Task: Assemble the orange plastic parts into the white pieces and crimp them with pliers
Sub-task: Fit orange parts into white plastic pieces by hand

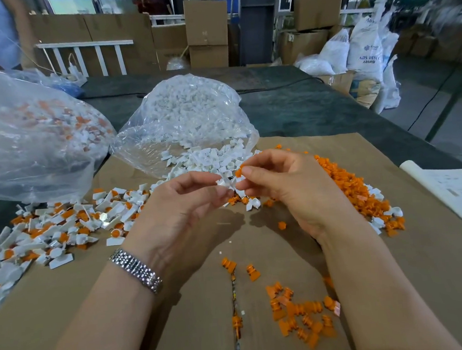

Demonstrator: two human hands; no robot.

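Orange parts (301,315), small and ribbed, lie scattered on the cardboard-covered worktop (96,309). Above, left hand (182,206) pinches a white piece (226,182), right hand (283,181) pinches an orange part (238,172) beside it. Far sack (364,51) reads "ABS RESIN".

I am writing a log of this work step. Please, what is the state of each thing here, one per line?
left hand: pinches a white piece
right hand: pinches an orange part, not yet inserted
bag of white pieces: open, spilling onto the cardboard
bag of assembled pieces: lying on its side
loose orange pile: heaped at right
assembled pile: scattered at left
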